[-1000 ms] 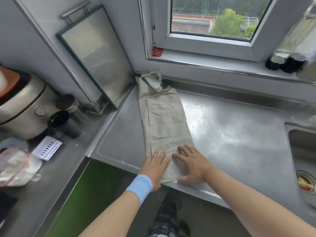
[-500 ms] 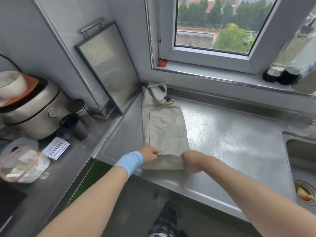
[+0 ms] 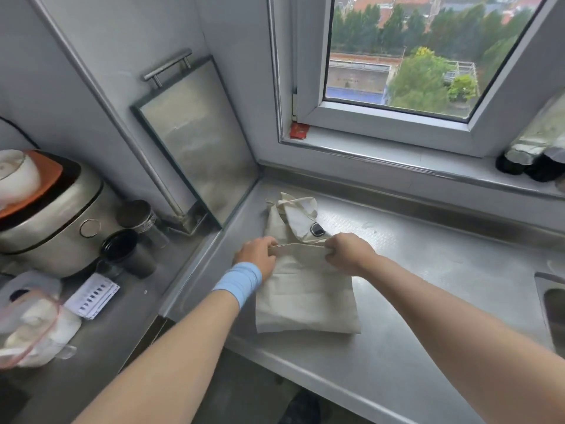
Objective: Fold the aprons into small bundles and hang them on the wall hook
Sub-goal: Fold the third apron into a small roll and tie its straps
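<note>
A beige apron (image 3: 305, 292) lies on the steel counter (image 3: 428, 270), folded over on itself into a short rectangle. Its strap loop and a black buckle (image 3: 317, 229) stick out at the far end. My left hand (image 3: 258, 255), with a blue wristband, pinches the left corner of the folded-over edge. My right hand (image 3: 348, 252) pinches the right corner of the same edge. Both hands hold that edge just short of the buckle. No wall hook is in view.
A steel tray (image 3: 198, 142) leans in the wall corner to the left. A rice cooker (image 3: 52, 215), dark cups (image 3: 125, 249) and a plastic bag (image 3: 30, 325) crowd the lower left counter. A sink (image 3: 553, 307) is at the right edge, bottles (image 3: 532, 154) on the window sill.
Both hands went from pressing flat on the apron's near end to pinching it, then carried that edge away from me over the cloth, halving its length.
</note>
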Demonstrator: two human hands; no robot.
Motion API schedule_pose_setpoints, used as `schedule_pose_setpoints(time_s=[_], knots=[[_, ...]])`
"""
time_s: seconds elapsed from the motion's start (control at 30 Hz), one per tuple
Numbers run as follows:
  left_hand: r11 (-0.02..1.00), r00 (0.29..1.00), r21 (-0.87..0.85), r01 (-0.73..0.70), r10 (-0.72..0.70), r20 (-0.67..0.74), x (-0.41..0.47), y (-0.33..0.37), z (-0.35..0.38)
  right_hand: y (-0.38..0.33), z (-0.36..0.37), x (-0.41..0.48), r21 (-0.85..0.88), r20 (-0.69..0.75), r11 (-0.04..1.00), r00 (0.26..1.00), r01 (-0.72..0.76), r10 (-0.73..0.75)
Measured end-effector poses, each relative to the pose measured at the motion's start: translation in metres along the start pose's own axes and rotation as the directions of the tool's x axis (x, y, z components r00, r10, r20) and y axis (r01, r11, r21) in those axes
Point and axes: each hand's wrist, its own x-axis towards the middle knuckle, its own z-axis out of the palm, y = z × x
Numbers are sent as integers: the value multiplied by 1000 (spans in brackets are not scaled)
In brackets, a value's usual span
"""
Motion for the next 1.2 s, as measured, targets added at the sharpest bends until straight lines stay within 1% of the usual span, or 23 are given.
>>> schedule_pose_setpoints(time_s=[0.07,0.1,0.13,0.2,0.27,0.33,0.37,0.43,0.5,0.6,0.67,0.73,0.8,0.83,0.87,0.9,0.93,0.97,1.0,1.03,1.1,1.13,1.2], knots=[[978,977,169,-122,148,-153,3,2,17,3,16,12,-9,-19,1000,1000,17,-17],[963,957,184,-198,231,-178,3,5,24,4,23,17,-20,-42,1000,999,19,-20],[942,941,192,-274,304,-150,4,7,31,5,30,22,-30,-77,999,997,14,-17],[897,923,228,-377,385,14,8,8,50,10,44,31,-12,-142,1000,990,-19,17],[873,912,277,-401,353,208,15,4,67,15,56,39,-9,-210,1000,978,-9,7],[861,903,333,-384,274,332,20,-3,78,23,66,41,-113,-275,989,954,94,-122],[854,903,361,-374,246,353,22,-6,83,28,71,40,-173,-288,974,939,143,-189],[858,917,382,-345,221,331,22,-12,89,33,78,34,-257,-239,940,928,223,-286],[875,936,385,-294,183,300,19,-17,95,35,89,28,-295,-154,918,935,264,-318],[874,946,407,-266,157,282,18,-17,92,38,99,28,-305,-39,920,962,245,-269],[872,949,393,-291,210,236,24,-11,79,36,92,35,-251,-28,948,977,196,-209],[880,947,350,-320,291,133,38,-5,62,29,77,49,-202,-150,969,974,141,-173],[898,943,299,-321,334,11,59,1,44,17,56,68,-95,-327,995,944,17,-47],[919,946,259,-297,320,-49,71,4,35,11,44,77,-23,-357,997,932,-70,57],[945,953,206,-255,281,-110,84,7,27,5,34,88,49,-316,985,933,-167,174],[971,962,139,-195,217,-166,96,10,20,1,25,99,107,-210,958,935,-267,285],[991,969,54,-121,130,-209,108,13,15,-3,20,108,134,-53,922,927,-363,372],[998,974,-48,-34,22,-226,119,16,10,-6,15,116,151,96,889,901,-433,423],[986,974,-158,62,-94,-208,128,18,6,-8,13,122,197,205,857,874,-477,440],[951,965,-259,168,-212,-152,138,18,4,-9,12,128,277,270,818,858,-504,437],[845,920,-382,373,-391,35,155,15,1,-12,13,137,462,326,713,848,-528,417],[802,898,-411,434,-422,124,161,13,0,-11,13,142,528,309,674,856,-517,415],[778,889,-431,458,-402,220,171,9,-2,-9,10,154,583,182,673,881,-455,438]])
